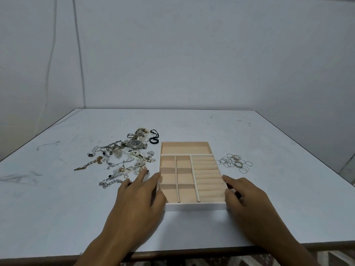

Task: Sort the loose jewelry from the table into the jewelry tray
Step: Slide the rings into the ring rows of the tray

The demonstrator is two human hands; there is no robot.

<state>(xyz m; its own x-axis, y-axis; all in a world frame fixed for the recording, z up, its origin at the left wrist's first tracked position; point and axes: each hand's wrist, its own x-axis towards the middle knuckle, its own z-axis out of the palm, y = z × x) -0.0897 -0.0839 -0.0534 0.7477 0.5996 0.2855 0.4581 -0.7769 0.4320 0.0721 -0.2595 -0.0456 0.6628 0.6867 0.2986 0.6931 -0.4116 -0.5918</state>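
Pale grey walls meet in a corner behind a white, scuffed tabletop [269, 208], and a thin cable hangs down the wall on the left.

From the head view, a white rectangular jewelry tray with a peach fabric lining [194, 206] sits near the table's front edge, directly between the two hands. It has one long compartment at the far end, two columns of small square cells on the left and a ridged ring-roll section on the right.

The left hand [138, 198] lies flat beside the tray, fingers straight and spread. Its thumb lies against the tray's left wall and its forefinger reaches toward a tangled heap of silver and gold chains, pearls and pendants [123, 160]. A silver wristwatch with a dark dial [135, 144] and a black cord loop [153, 137] lie at the far side of that heap.

The right hand [247, 200] lies against the tray's right wall, fingers loosely bent; whether it actually grips the wall cannot be told. A cluster of thin silver rings [235, 162] lies just right of the tray, beyond this hand.
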